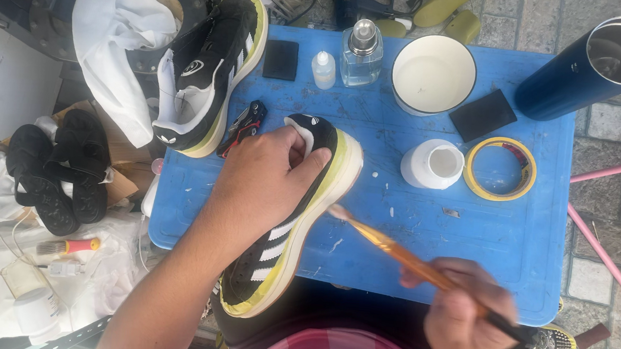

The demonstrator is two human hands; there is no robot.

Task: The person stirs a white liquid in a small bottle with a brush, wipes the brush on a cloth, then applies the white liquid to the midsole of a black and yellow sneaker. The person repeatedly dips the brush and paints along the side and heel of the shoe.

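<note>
right hand [466,315]: nearest thing in my view, low and right of centre. Fingers clenched round the dark rear end of the brush; nothing else in it.
brush [408,259]: amber handle, blurred. I read its long axis as running from near-right up to far-left; bristle tip sits at the pale edge of the sole, touching or just off it, I can't tell which.
shoe [299,218]: black with white stripes and a yellow-cream sole. Long axis near-to-far with a slight lean right at the far end; near end overhangs the tabletop edge toward the lap, far end rests on the tabletop. Sole edge faces right, toward the brush.
key relation: from the right hand the shoe lies left and slightly farther; brush meets the sole edge at a slant, not along it. Left hand is the one on the shoe, right hand is well apart from it.
left hand [265,174]: forearm comes in from near-left, hand clamped over the upper at the far half of the shoe, fingers wrapped over the opening, pinning it down.
tabletop [514,245]: blue plastic, scuffed, with white flecks.
white jar [432,164]: open, just right of the far end of the shoe, past the brush tip.
tape roll [500,169]: yellow, touching or just beside the jar on its right.
second shoe [211,68]: same pattern, far-left, on its side with white cloth stuffed in.
far row: small dropper bottle [323,69], clear glass bottle [361,52], white bowl [433,74], blue flask [597,65] at far right.
</note>
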